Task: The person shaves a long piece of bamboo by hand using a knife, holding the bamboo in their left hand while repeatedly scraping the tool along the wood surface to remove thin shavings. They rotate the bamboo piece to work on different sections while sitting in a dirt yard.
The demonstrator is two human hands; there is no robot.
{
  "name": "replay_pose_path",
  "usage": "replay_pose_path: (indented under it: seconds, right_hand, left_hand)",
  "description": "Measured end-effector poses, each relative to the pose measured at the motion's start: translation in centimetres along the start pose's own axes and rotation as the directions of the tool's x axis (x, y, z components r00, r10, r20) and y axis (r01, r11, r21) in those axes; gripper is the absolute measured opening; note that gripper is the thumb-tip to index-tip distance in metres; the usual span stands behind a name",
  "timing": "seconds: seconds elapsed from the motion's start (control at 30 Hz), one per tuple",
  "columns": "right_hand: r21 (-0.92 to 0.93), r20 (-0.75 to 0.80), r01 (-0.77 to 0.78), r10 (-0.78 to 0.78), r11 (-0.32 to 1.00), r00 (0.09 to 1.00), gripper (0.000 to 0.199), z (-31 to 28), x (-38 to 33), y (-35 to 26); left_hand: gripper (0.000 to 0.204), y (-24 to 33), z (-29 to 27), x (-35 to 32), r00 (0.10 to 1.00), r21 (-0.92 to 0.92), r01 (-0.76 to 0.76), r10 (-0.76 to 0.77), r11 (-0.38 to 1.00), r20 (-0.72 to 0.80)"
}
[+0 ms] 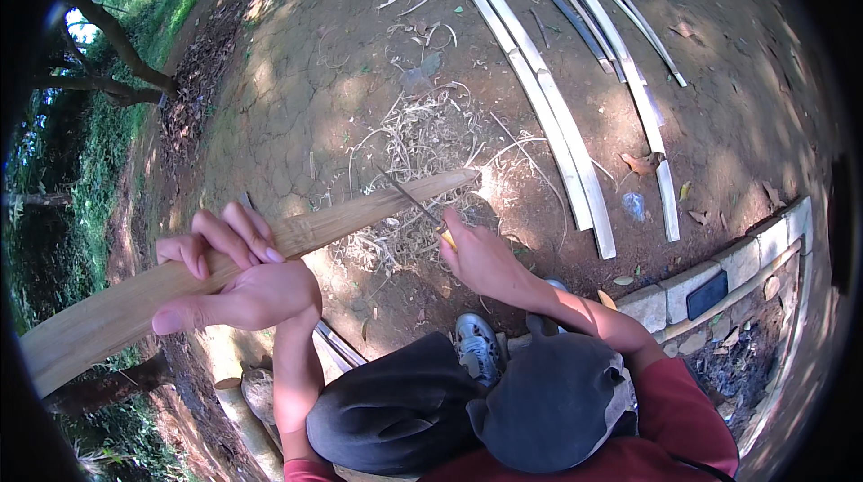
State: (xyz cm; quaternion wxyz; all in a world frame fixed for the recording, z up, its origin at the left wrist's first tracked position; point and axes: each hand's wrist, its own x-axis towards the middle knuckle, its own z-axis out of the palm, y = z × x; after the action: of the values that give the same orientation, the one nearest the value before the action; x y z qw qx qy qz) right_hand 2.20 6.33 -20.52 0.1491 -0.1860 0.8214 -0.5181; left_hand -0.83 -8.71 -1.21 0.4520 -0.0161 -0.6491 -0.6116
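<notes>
A long, pale bamboo slat slants from the lower left edge to a tapered end over the ground in the middle. My left hand is closed around its wider part, with the fingers over the far edge and the thumb along the near side. In my right hand is a knife with a thin dark blade and a yellowish handle. The blade lies across the slat near the tapered end, and my fingers hide most of the handle. Below that end, curly shavings are heaped on the soil.
Several long split strips lie on the ground at the right. A stone kerb runs along the lower right, with a dark flat rectangular object on it. Cut logs lie at the lower left. Trees stand at the far left.
</notes>
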Motion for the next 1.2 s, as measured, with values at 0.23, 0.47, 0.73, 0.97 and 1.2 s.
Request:
replay_pose_path:
  seconds: [0.23,0.47,0.73,0.97,1.2]
  right_hand:
    - [0.022,0.077,-0.021,0.02,1.0,0.997,0.03,-0.8,-0.3,-1.2]
    - [-0.025,0.122,-0.013,0.016,1.0,0.992,0.031,-2.0,-0.5,-3.0]
    - [0.007,0.078,-0.043,0.042,0.999,0.996,0.038,-1.3,0.1,-2.0]
    - [0.038,0.015,0.01,-0.011,0.999,1.0,0.04,-0.7,0.9,-0.1]
    - [0.014,0.037,-0.051,0.05,0.999,0.998,0.025,-0.7,1.5,0.1]
  left_hand:
    - [0.066,-0.2,0.0,-0.3,0.999,0.049,-0.047,0.047,0.998,0.0]
    - [0.064,-0.2,0.4,0.0,0.997,0.053,-0.078,0.076,0.996,0.028]
    - [0.064,-0.2,0.9,0.4,0.993,0.094,-0.119,0.116,0.989,0.029]
    - [0.064,-1.0,0.8,1.1,0.992,0.115,-0.123,0.122,0.986,0.017]
    - [0.065,-0.9,1.5,1.3,0.992,0.128,-0.129,0.129,0.983,0.004]
